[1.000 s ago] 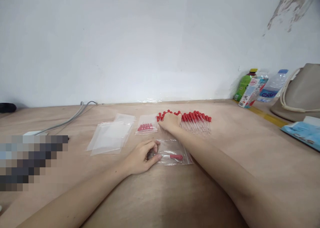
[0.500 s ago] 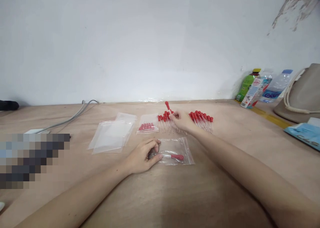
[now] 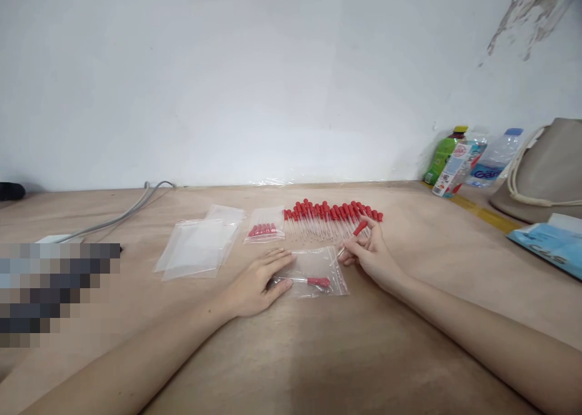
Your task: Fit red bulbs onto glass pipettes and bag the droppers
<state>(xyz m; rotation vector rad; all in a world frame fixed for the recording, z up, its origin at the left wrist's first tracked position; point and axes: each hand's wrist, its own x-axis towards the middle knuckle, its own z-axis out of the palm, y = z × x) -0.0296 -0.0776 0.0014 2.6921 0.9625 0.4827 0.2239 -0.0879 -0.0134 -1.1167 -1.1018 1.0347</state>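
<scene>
A clear zip-lock bag (image 3: 301,289) lies flat on the table with one red-bulbed dropper (image 3: 318,281) inside. My left hand (image 3: 259,284) rests on the bag's left end, fingers stretched out and thumb apart from them. Pinched in my right hand (image 3: 373,258) is another dropper (image 3: 361,227), tilted, its red bulb up and its clear tip at the bag's right end, by the zip edge. Whether the tip is inside the bag I cannot tell. Behind the hands spreads a row of loose droppers (image 3: 325,211).
A filled bag of several droppers (image 3: 264,226) lies left of the row. Flat clear bags (image 3: 193,248) overlap farther left. A grey cable (image 3: 122,213) crosses the back left. Bottles (image 3: 493,160), a beige bag (image 3: 545,172) and a blue packet (image 3: 548,245) stand or lie at right.
My right hand has come from the dropper row toward me and right, carrying a dropper to the bag's right end. The fingers of my left hand have straightened on the bag.
</scene>
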